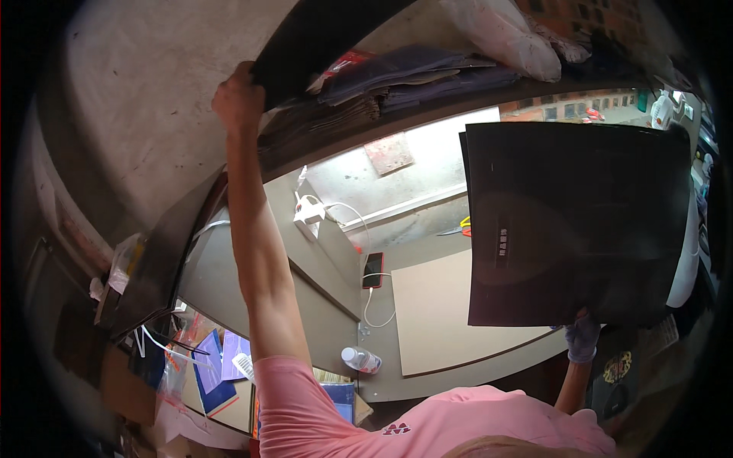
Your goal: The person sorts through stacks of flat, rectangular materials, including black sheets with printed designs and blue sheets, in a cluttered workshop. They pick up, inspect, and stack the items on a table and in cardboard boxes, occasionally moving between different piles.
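Note:
My left hand (240,99) is raised high and closed on the edge of a black sheet (324,42), at the front of the overhead shelf. This sheet runs past the upper edge of the view. Low on the right, my gloved right hand (582,337) grips the lower edge of large black rectangular sheets (573,221), held up over the desk. At least two layers show at their left edge, and a small label with light print sits on the front one. Most of the right hand's fingers are hidden behind them.
On the overhead shelf lie stacked dark folded packets (412,80) and a clear plastic bag (508,38). The desk below holds a beige board (435,313), a phone (372,270) on a white cable, and a bottle (361,359). A white power adapter (308,215) hangs by the partition.

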### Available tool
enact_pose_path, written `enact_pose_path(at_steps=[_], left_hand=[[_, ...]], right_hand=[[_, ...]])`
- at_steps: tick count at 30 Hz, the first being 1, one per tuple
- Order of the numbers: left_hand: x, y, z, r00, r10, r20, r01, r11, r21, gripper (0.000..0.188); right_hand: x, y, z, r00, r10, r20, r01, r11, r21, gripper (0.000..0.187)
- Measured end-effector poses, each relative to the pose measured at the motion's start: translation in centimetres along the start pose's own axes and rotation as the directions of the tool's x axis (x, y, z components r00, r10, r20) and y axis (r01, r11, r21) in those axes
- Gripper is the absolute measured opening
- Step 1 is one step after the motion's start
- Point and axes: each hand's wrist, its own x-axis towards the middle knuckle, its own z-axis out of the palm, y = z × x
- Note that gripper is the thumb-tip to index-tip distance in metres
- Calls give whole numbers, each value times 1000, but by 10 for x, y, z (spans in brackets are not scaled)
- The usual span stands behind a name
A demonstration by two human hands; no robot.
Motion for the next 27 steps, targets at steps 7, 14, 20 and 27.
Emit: enact_pose_path(at_steps=[7,14,20,27], left_hand=[[-84,43,-18,917,379,129,-369,925,-93,31],[-105,52,-3,890,451,-60,-451,892,19,23],[-115,52,6,897,426,-114,-422,905,60,25],[-116,42,10,933,352,-71,-356,933,-54,26]], right_hand=[[12,0,6,996,-71,58,72,997,-9,29],[20,-3,7,996,-82,33,85,993,-82,27],[34,-44,24,918,336,211,-336,378,863,30],[48,-52,23,723,395,567,-440,-369,818,37]])
